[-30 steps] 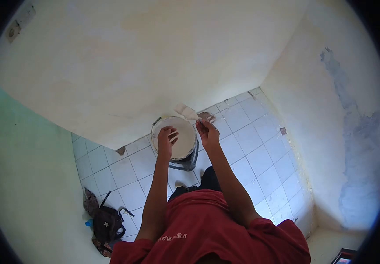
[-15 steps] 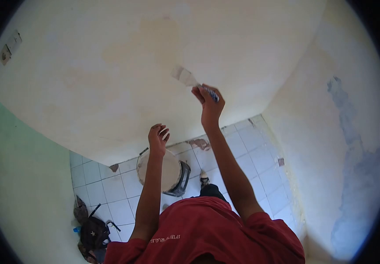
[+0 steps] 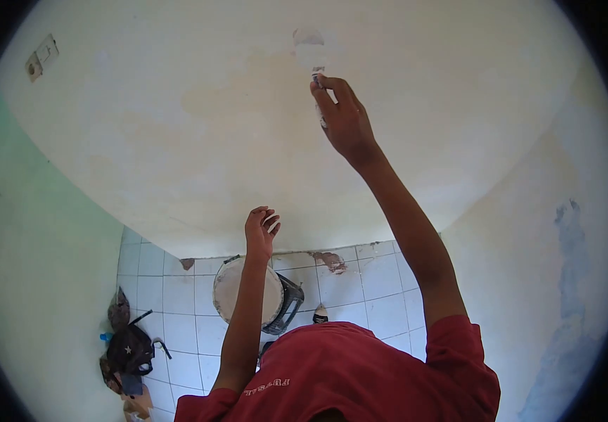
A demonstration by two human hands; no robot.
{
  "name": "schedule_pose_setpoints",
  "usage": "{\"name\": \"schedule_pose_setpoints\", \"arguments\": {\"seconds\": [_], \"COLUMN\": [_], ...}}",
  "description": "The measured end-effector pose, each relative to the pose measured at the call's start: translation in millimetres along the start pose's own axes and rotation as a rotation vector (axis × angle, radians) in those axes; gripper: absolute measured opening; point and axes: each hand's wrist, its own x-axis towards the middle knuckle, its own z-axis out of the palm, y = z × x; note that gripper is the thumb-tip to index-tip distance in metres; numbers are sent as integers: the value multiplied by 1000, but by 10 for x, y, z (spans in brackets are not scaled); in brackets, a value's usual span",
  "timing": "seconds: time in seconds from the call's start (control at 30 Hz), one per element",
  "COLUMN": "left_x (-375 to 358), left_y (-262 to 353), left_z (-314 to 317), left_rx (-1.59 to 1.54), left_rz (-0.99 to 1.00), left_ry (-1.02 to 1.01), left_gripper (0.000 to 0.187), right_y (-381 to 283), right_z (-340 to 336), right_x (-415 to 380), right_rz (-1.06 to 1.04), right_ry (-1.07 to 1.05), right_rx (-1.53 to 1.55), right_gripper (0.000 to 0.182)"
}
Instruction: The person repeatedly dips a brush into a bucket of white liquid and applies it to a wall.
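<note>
My right hand (image 3: 349, 119) is raised and closed around the handle of a paintbrush (image 3: 311, 53). Its pale, flat head points up and overlaps the cream wall (image 3: 198, 141). Lower down and to the left, my left hand (image 3: 260, 228) hangs in front of the wall with its fingers loosely bent and apart, nothing in them. Beneath it on the floor is a round bucket (image 3: 230, 292) with pale contents, partly covered from view by my left forearm.
A black plastic object (image 3: 290, 302) stands against the bucket on the white tiled floor (image 3: 184, 323). A dark bag (image 3: 129, 352) lies by the green wall (image 3: 43, 260) at left. Sockets (image 3: 42, 58) sit high on the left. Grey-blue patches (image 3: 564, 344) mark the right wall.
My right hand has moved up with the paintbrush, whose head has turned from pointing up-left to nearly straight up. My left hand has shifted only slightly. The view has tilted a little.
</note>
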Motion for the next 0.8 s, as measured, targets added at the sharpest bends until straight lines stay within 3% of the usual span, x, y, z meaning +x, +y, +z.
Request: {"name": "schedule_pose_setpoints", "arguments": {"seconds": [0.4, 0.8], "left_x": [47, -10], "left_y": [-13, -215], "left_z": [-190, -386], "left_rx": [1, -18], "left_rz": [-80, -150], "left_ry": [111, 144], "left_gripper": [18, 18], "right_y": [196, -43], "right_z": [318, 495], "right_x": [-308, -1445], "right_rz": [38, 91], "right_ry": [-128, -346], "right_rx": [17, 58], "right_gripper": [31, 31]}}
